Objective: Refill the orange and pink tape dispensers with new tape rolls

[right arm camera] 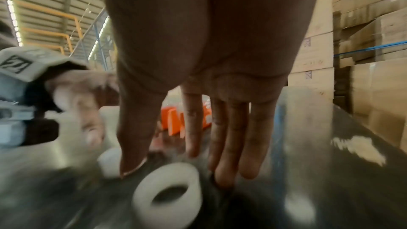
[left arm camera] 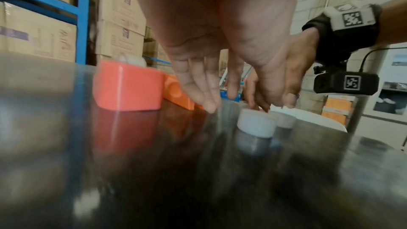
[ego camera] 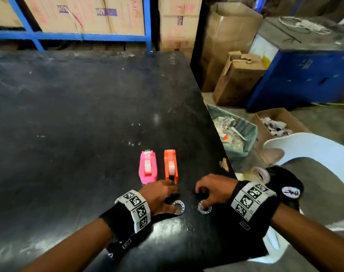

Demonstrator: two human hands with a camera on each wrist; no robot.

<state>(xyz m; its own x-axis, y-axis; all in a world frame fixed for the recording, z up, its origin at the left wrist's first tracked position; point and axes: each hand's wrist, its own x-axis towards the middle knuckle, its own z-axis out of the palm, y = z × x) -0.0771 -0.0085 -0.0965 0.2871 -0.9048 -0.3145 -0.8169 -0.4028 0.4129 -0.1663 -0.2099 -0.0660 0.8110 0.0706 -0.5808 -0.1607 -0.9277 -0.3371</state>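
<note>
The pink dispenser point(ego camera: 147, 168) and the orange dispenser point(ego camera: 171, 165) stand side by side on the black table point(ego camera: 79, 118), each with a whitish roll in it. Two loose tape rolls lie flat in front of them. My left hand point(ego camera: 170, 195) hovers just behind the left roll point(ego camera: 178, 207), fingers point(left arm camera: 198, 86) straight and holding nothing. My right hand point(ego camera: 203, 195) hangs over the right roll point(ego camera: 205, 208), thumb point(right arm camera: 132, 154) and fingers point(right arm camera: 231, 145) on either side of that roll point(right arm camera: 169, 192) without gripping it. The wrist views are blurred.
The table's right edge point(ego camera: 218, 134) runs close beside the right hand. Beyond it are a green waste bag point(ego camera: 238, 134), cardboard boxes point(ego camera: 238, 81), a blue machine point(ego camera: 304, 75) and a white chair point(ego camera: 314, 150). Blue shelving point(ego camera: 69, 36) with cartons stands behind the table.
</note>
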